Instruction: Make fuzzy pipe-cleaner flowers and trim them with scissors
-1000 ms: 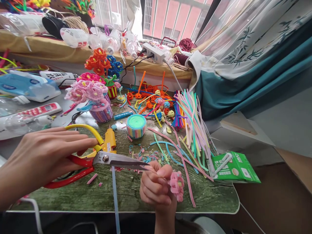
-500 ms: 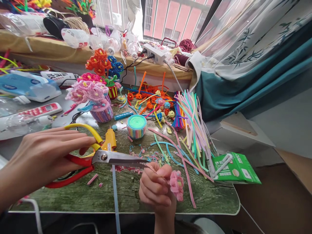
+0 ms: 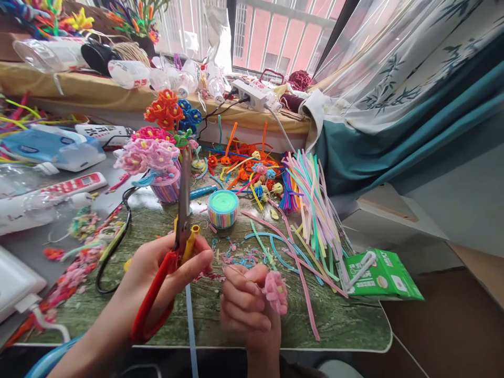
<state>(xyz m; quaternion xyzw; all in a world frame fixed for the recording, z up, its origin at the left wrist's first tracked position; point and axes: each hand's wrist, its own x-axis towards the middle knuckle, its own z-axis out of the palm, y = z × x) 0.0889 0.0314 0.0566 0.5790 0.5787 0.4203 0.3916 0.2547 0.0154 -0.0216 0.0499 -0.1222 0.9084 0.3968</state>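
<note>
My left hand (image 3: 165,273) is closed around a pair of scissors (image 3: 183,205) with red and yellow handles. Their blades point up, away from me, and look shut. To its right, my right hand (image 3: 246,299) pinches the thin stem of a pink fuzzy flower (image 3: 276,292), whose head sticks out beside the thumb. Beyond the hands stands a round striped pot (image 3: 223,208) with a mint-green coiled top. Small pipe cleaner clippings (image 3: 240,257) lie scattered in front of it. The glue gun is mostly hidden behind my left hand and the scissors.
Pastel pipe cleaners (image 3: 315,205) lie in a bundle at right, beside a green packet (image 3: 384,275). A pot of pink flowers (image 3: 165,189) stands at left. A power strip (image 3: 250,94) and plastic bottles (image 3: 129,73) rest on the sill. A black cable (image 3: 100,273) curls at left.
My left hand has moved right and turned the scissors from pointing right to pointing up, away from the stem. My right hand with the flower has shifted slightly left.
</note>
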